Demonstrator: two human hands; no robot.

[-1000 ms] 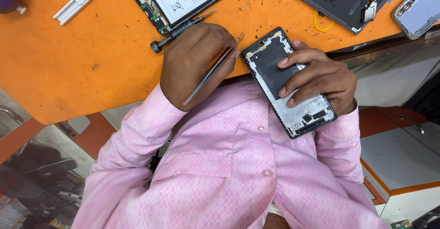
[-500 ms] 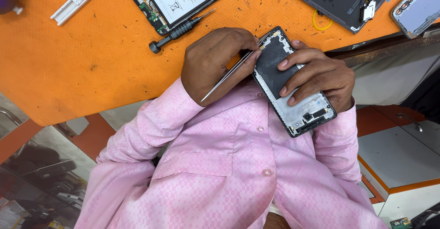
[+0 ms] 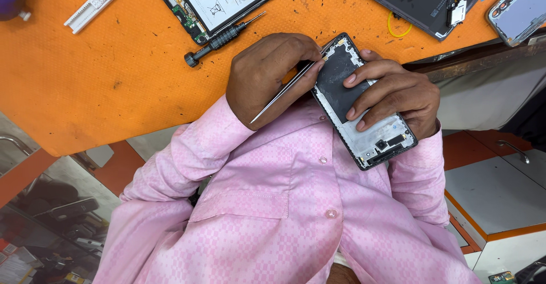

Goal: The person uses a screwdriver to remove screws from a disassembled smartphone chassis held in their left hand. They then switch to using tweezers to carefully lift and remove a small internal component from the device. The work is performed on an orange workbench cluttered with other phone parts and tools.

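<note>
My right hand (image 3: 398, 93) grips an opened phone frame (image 3: 380, 141), dark inside with a pale rim, and holds it tilted over my chest at the table's edge. Three fingers press across its middle. My left hand (image 3: 264, 73) pinches thin metal tweezers (image 3: 281, 93). Their forward end rests against the upper left edge of the phone frame, and their rear end points down toward my pink sleeve. Both hands are close together, touching at the phone.
On the orange table (image 3: 102, 73) lie a black screwdriver (image 3: 219, 36), an opened phone with a white battery (image 3: 219, 0), a dark back panel (image 3: 421, 0), a yellow ring (image 3: 399, 27), a grey phone (image 3: 517, 8) and a white strip (image 3: 96, 0).
My left hand has moved right with the tweezers, from beside the phone frame to its upper left edge. My right hand has kept the frame nearly still.
</note>
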